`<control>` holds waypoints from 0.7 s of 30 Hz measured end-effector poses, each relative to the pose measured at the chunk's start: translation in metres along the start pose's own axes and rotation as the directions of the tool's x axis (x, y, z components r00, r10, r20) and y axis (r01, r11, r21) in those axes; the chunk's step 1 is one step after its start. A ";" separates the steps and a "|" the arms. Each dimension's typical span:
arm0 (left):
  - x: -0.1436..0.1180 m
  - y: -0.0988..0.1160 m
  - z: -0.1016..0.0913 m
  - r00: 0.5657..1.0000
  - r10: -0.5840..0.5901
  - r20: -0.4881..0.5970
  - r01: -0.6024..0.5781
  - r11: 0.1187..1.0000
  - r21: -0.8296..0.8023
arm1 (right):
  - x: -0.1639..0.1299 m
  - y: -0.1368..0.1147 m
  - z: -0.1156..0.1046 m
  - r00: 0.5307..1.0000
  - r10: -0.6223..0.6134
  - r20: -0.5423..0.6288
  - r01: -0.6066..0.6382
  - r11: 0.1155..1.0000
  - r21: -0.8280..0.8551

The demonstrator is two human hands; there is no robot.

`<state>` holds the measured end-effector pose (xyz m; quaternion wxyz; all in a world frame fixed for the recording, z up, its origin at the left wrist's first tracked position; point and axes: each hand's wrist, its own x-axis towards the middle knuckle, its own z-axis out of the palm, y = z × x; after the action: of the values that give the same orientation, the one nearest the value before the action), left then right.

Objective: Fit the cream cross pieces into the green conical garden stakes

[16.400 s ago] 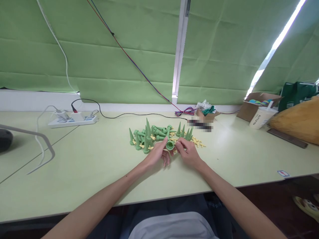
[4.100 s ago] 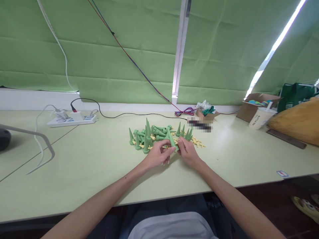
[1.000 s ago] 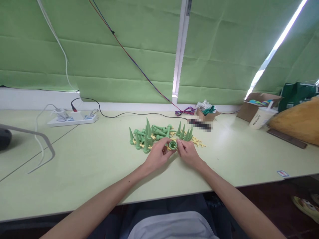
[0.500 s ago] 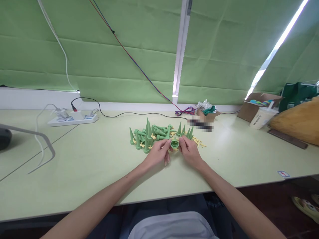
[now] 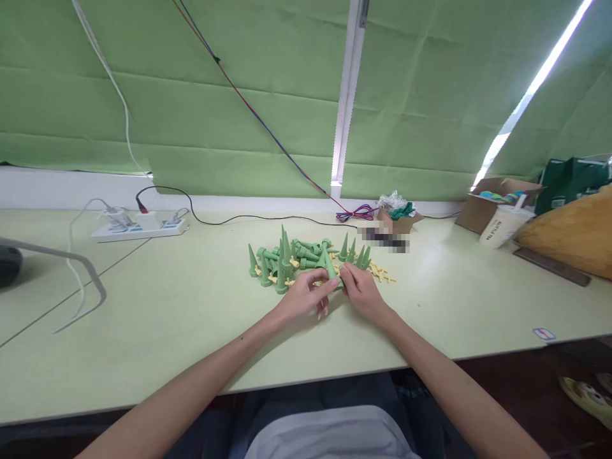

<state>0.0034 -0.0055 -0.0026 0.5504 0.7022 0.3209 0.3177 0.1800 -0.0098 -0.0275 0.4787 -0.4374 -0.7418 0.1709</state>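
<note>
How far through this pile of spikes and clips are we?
Done, it seems: a few green spikes at the pile's left carry yellow clips. In hand: the left hand and right hand together hold one spike, tip pointing away. Left: loose clips lie at right, and bare spikes stand behind the hands. An exact count isn't readable.

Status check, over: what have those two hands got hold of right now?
Left hand and right hand both pinching one green spike, tip up. Pile of green spikes and yellow pieces right behind. Nothing blocking.
</note>
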 end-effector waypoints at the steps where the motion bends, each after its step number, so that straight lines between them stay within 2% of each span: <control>1: -0.001 0.000 0.000 1.000 0.019 -0.006 -0.019 0.999 0.037 | 0.000 0.001 0.000 1.000 -0.001 0.001 0.001 1.000 -0.010; 5: -0.001 -0.003 0.003 0.992 0.097 -0.085 -0.075 0.968 0.240 | 0.000 0.003 0.001 1.000 -0.019 0.001 0.019 0.999 -0.040; 10: 0.002 -0.010 0.005 0.950 0.269 -0.159 -0.160 0.856 0.491 | 0.000 0.004 0.001 0.999 -0.045 -0.012 0.044 0.997 -0.058; 15: 0.002 -0.012 0.004 0.937 0.314 -0.152 -0.197 0.837 0.511 | 0.001 0.005 0.002 0.998 -0.048 -0.033 0.045 0.995 -0.090; 21: 0.001 -0.010 0.005 0.943 0.280 -0.180 -0.156 0.850 0.503 | 0.001 0.002 0.002 0.998 -0.033 -0.053 0.028 0.995 -0.091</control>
<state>0.0076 -0.0057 -0.0129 0.2741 0.8040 0.3732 0.3732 0.1793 -0.0073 -0.0295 0.4810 -0.4517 -0.7421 0.1179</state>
